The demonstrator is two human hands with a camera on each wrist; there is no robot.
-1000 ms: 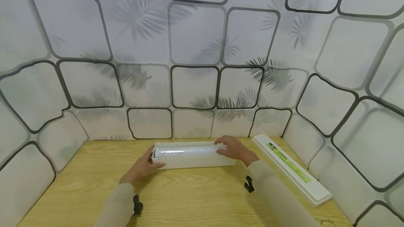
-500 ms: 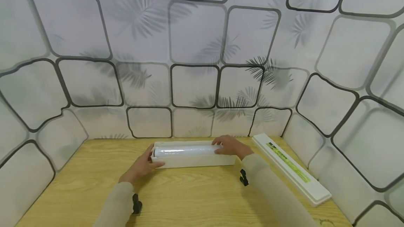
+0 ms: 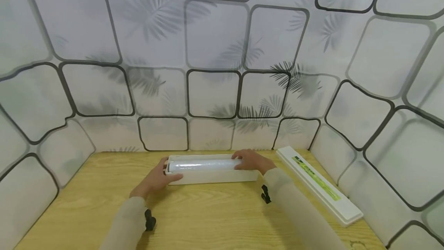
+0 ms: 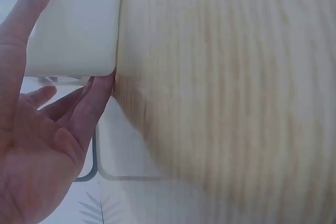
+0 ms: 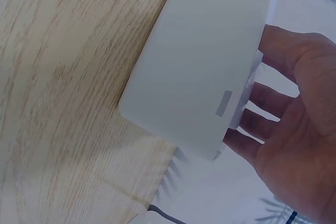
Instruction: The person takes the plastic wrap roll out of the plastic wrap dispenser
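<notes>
Right fingers point(image 5: 271, 100) grip roll point(image 3: 202, 164); long axis runs left-right, along box point(image 3: 215, 177).

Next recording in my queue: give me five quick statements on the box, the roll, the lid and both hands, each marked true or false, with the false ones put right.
1. The plastic film roll lies inside the long white box. True.
2. The green label on the white lid faces up. True.
3. The white lid covers the long white box. False: it lies apart, on the wood-grain tabletop, to the right of the box.
4. The left hand holds the left end of the box. True.
5. The right hand rests on the white lid. False: it is at the right end of the roll.
</notes>
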